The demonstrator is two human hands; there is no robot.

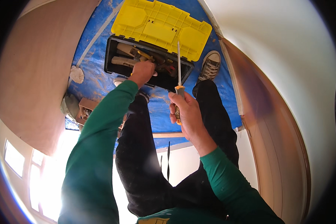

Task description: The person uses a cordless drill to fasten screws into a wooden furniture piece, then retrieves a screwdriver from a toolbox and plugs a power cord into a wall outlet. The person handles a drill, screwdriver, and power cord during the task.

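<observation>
My right hand (pixel 186 114) grips a screwdriver (pixel 179 67) by its orange and grey handle, the long metal shaft pointing up toward the toolbox. My left hand (pixel 142 71) reaches down into the open black toolbox (pixel 109 56) and closes around a tool with a yellow handle among several tools; what exactly it holds is partly hidden by the fingers. The yellow lid (pixel 160 28) of the toolbox stands open behind it. Both sleeves are green.
The toolbox sits on a blue tarp (pixel 97 80) on the floor. My black trousers and a grey sneaker (pixel 210 66) stand beside it. A brown door (pixel 33 71) is at left, a small wooden box (pixel 86 108) near it, white wall and wooden trim at right.
</observation>
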